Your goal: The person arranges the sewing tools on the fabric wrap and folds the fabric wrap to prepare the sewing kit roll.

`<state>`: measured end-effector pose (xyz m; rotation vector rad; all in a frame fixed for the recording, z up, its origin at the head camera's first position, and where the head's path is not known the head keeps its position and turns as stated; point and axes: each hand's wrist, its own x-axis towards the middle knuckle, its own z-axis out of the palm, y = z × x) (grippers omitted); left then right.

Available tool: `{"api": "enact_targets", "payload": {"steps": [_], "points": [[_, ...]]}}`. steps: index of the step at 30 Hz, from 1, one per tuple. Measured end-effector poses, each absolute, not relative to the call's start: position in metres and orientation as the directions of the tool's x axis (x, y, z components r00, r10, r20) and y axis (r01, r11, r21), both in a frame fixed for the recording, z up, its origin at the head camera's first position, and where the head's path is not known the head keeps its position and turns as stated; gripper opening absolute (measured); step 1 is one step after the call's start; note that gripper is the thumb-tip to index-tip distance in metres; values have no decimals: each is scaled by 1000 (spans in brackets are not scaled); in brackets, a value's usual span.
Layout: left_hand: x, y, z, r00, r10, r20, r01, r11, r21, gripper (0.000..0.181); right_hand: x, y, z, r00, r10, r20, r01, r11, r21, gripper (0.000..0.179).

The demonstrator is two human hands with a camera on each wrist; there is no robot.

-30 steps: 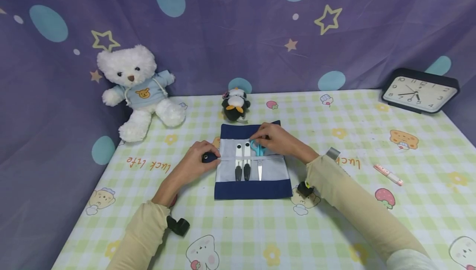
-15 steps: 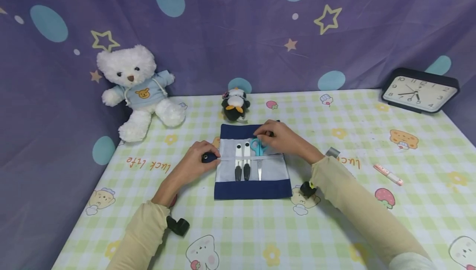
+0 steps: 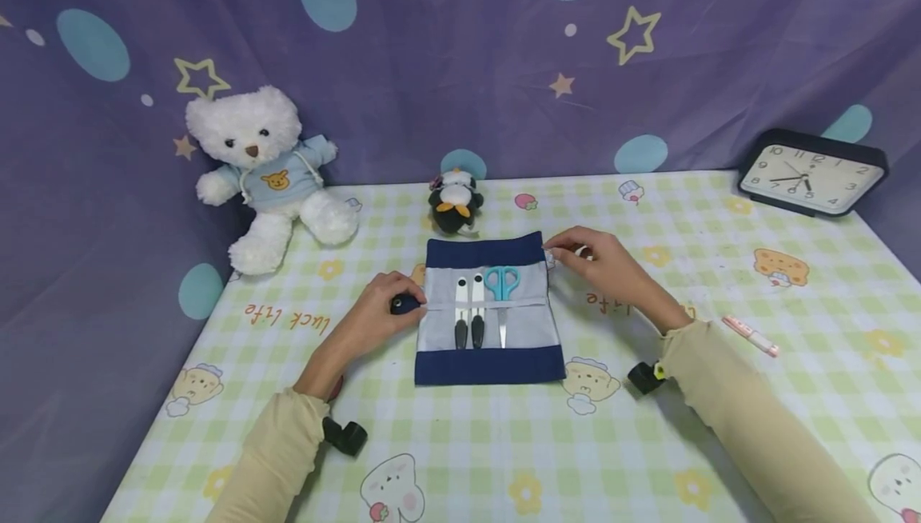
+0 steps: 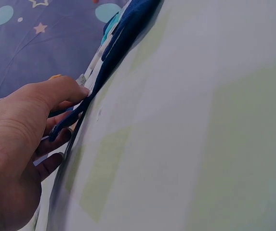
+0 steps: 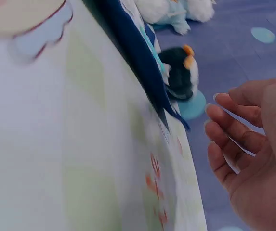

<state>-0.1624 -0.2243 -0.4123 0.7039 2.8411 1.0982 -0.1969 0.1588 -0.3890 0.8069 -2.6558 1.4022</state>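
A navy and grey fabric tool roll [image 3: 489,367] lies unrolled in the middle of the table. Under its thin elastic band sit two white tools with black ends [image 3: 462,307] and a pair of scissors [image 3: 503,287] with turquoise handles, points toward me. My left hand [image 3: 380,307] pinches the roll's left edge beside a navy tab [image 3: 404,305] with a snap; in the left wrist view the thumb lies over the cloth, other fingers below. Just off the upper right corner is my right hand [image 3: 600,259], fingers loosely bent and holding nothing in the right wrist view.
A small penguin plush [image 3: 456,203] stands just behind the roll. At the back left sits a white teddy bear [image 3: 269,163], and a black-framed clock [image 3: 813,175] is at the back right. A pink and white pen-like stick [image 3: 751,337] lies to the right.
My right hand has moved from the scissors' handles to the right, past the roll's edge, uncovering the scissors. The left hand stays put. A small grey object by the right forearm is now hidden.
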Motion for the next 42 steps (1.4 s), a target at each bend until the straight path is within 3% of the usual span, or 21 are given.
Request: {"api": "enact_targets", "payload": {"steps": [8, 19, 26, 33, 42], "points": [[-164, -223, -412, -892, 424, 158, 419, 643, 642, 9, -177, 208, -387, -887, -326, 326, -455, 507, -732, 21], [-161, -223, -408, -890, 425, 164, 430, 669, 607, 8, -147, 256, -401, -930, -204, 306, -365, 613, -701, 20], [-160, -210, -394, -848, 466, 251, 521, 650, 554, 6, -136, 269, -405, -961, -207, 184, -276, 663, -696, 26], [-163, -183, -390, -810, 534, 242, 568, 613, 549, 11, -133, 271, -410, -961, -256, 104, -256, 682, -685, 32], [-166, -145, -393, -754, 598, 272, 640, 574, 512, 12, -132, 271, -409, -963, -259, 74, -235, 676, -699, 35]]}}
